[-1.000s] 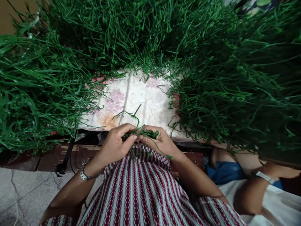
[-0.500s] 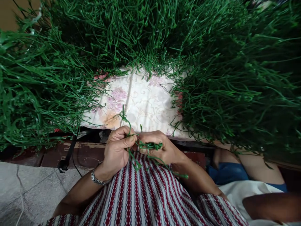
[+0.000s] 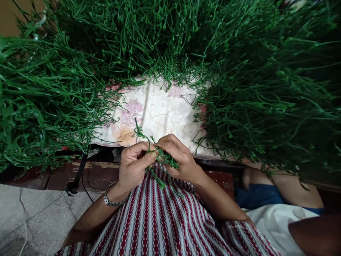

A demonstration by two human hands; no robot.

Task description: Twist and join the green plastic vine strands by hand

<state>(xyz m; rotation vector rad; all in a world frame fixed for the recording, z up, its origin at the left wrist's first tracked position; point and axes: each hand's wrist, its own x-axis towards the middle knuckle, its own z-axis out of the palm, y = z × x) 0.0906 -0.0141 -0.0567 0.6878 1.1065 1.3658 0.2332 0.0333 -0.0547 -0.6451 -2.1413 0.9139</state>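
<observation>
My left hand (image 3: 134, 164) pinches a thin green stem between thumb and forefinger, just in front of the striped apron or dress. One end of this stem (image 3: 139, 132) sticks up above my fingers, over the cloth. My right hand (image 3: 181, 158) is curled round a small cluster of green stems (image 3: 167, 159), with its fingertips meeting those of my left hand. More stem ends (image 3: 160, 182) hang below both hands. The stems look like artificial plant parts with small knobby tips. Where the fingers meet, the exact grip is partly hidden.
Large heaps of similar green stems lie to the left (image 3: 45, 103), at the back (image 3: 160, 32) and to the right (image 3: 266, 103). A white flowered cloth (image 3: 162, 113) shows between them. Another person's legs and arm (image 3: 306, 227) are close on my right.
My right hand has risen slightly and its fingers have tipped forward over the cluster. The hanging stem ends have swung; one no longer sticks out beneath my right wrist. My left hand stays nearly in place.
</observation>
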